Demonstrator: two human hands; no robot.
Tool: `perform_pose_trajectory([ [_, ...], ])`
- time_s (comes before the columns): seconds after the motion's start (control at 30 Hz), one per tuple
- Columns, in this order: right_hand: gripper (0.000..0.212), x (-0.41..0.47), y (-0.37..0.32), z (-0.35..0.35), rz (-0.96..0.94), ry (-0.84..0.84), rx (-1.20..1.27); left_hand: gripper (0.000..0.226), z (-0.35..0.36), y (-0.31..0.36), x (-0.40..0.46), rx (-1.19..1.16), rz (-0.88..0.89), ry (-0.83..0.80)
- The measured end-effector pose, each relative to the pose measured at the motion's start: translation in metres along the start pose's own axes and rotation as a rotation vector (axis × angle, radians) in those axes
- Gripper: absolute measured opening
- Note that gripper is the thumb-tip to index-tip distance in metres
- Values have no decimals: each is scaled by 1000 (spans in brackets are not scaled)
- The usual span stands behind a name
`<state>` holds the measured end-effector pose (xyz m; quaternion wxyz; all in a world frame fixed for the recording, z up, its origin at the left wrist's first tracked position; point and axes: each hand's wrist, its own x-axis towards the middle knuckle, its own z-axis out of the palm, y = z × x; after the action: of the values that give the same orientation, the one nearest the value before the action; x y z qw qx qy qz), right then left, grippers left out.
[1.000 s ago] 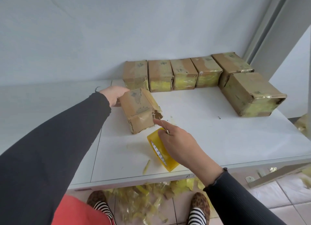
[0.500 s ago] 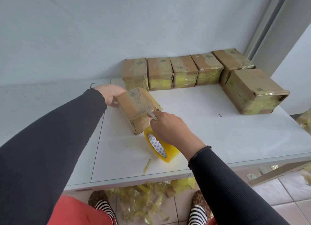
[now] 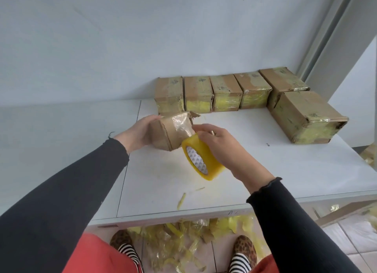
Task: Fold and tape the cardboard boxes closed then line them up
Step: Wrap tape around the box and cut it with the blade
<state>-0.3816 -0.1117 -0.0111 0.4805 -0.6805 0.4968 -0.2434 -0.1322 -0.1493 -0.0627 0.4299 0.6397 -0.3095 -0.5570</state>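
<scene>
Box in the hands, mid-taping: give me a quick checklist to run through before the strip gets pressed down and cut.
1. Box supported: ok, left hand grips its far end and holds it tilted above the table.
2. Tape roll under control: ok, right hand holds it.
3. Strip joined to box: ok, clear tape runs from the roll onto the box end.
4. Flaps flat: not ok, a torn corner sticks up.
5. Strip smooth: not ok, it looks wrinkled.
6. Cutter at hand: cannot tell, none in view.
7. Row has room: ok, bare table left of it.
</scene>
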Motion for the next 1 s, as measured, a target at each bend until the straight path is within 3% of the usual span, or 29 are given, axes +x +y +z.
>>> perform_pose_trajectory([
  [0.07,29,-11,-1,-15,-43,12,233,41,8,0,-11,-67,-81,-23],
  [0.17,34,-20,1,-23,-105,-33,377,36,8,-7,-15,-49,-142,72],
  [0.23,42,-20,0,-18,-126,-59,366,21,-5,-18,-6,41,-3,259],
  [0.3,45,-20,-3,-12,-157,-72,343,5,-16,-29,2,150,282,489],
  [0.37,44,-18,-7,-8,-181,-81,352,25,-11,-30,-20,114,556,595],
  [0.43,43,-15,-9,-5,-194,-90,343,49,0,-31,-47,171,690,448],
  [0.5,39,-12,-8,-3,-221,-89,332,80,0,-39,-57,451,728,166],
  [0.57,37,-10,-8,-1,-234,-72,362,101,-3,-45,-56,662,717,84],
  [0.67,41,-10,-4,-1,-217,-31,387,96,-3,-40,-50,642,745,184],
  [0.87,18,-10,4,0,-273,-43,234,84,-12,-33,-33,632,671,199],
  [1.0,31,-11,10,5,-224,4,149,76,-14,-32,-26,581,657,197],
])
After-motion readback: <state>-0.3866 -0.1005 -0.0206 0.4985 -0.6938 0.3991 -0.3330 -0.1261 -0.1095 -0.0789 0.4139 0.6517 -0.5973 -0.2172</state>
